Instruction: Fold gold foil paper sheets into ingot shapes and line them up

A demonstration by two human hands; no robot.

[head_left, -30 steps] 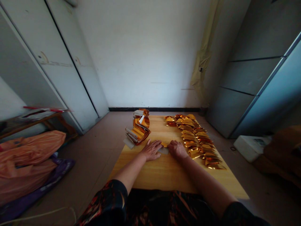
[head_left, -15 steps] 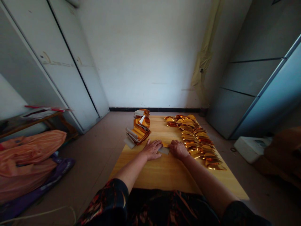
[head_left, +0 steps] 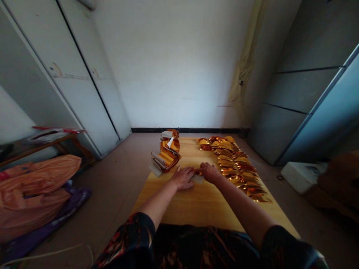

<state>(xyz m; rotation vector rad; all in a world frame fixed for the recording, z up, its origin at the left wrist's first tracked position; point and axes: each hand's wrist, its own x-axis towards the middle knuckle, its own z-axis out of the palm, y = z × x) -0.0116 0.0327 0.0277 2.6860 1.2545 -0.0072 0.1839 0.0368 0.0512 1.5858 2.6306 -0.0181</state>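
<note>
On the wooden table point(head_left: 179, 205) lies a small sheet of gold foil paper point(head_left: 198, 179), its grey back partly showing with a gold fold along the far side. My left hand point(head_left: 183, 178) rests flat over the sheet's left end, fingers stretched out. At the right end, my right hand point(head_left: 209, 173) has its fingers bent and pinched on the gold folded edge; the fingertips are partly hidden. Left of my hands stand curled stacks of gold foil paper point(head_left: 169, 158). Rows of folded gold paper pieces point(head_left: 238, 164) cover the table's right side.
An orange plastic bag point(head_left: 42, 179) and a purple bag point(head_left: 53, 220) lie on the floor at left, below a wooden bench point(head_left: 56, 141). Pale cabinets point(head_left: 81, 74) stand left, a grey fridge-like unit point(head_left: 294, 89) right. A white box point(head_left: 298, 175) sits near it.
My right hand has lifted slightly and shifted its fingers toward the far edge of the sheet, where the gold fold now looks raised. My left hand stays nearly in place.
</note>
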